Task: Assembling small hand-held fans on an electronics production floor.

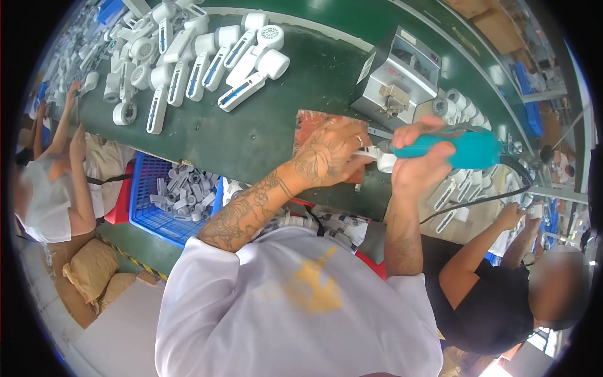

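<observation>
My left hand [333, 151] presses a white part [364, 151] down on a reddish-brown board [304, 120] lying on the bench, with its fingers curled around it. Most of that part is hidden under the hand; a rounded white end [385, 162] shows toward the right. Wrapped in my right hand [422, 157] is a teal corded power tool, looking like an electric screwdriver [474, 149], held on its side. Its front end points left at the white part, close to my left fingers. Whether the tip touches the part cannot be made out.
White hair-dryer-shaped units [242, 85] lie in rows on the green bench [264, 135] at the far left. A grey machine [399, 78] stands behind the board. A blue crate [147, 207] holds small grey parts. The tool's black cable [477, 202] hangs at right. Co-workers sit on both sides.
</observation>
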Demonstrator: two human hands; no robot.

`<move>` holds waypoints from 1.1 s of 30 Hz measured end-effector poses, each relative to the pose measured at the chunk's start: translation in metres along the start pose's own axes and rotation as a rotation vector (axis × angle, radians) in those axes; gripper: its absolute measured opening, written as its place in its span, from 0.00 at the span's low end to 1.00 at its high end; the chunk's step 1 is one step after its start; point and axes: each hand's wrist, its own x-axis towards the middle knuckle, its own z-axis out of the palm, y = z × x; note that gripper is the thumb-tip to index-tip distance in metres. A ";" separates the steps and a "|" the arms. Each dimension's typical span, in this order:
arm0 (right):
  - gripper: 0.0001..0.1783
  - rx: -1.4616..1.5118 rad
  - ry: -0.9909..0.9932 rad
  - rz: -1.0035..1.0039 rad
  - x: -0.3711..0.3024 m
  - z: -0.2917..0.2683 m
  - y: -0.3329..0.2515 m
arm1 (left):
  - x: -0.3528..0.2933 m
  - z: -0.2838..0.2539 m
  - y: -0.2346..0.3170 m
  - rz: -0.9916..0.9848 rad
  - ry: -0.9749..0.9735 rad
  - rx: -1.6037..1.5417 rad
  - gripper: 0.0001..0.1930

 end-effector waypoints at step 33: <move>0.26 -0.060 -0.050 0.028 0.024 0.001 0.021 | 0.011 -0.009 -0.015 -0.107 -0.179 0.046 0.22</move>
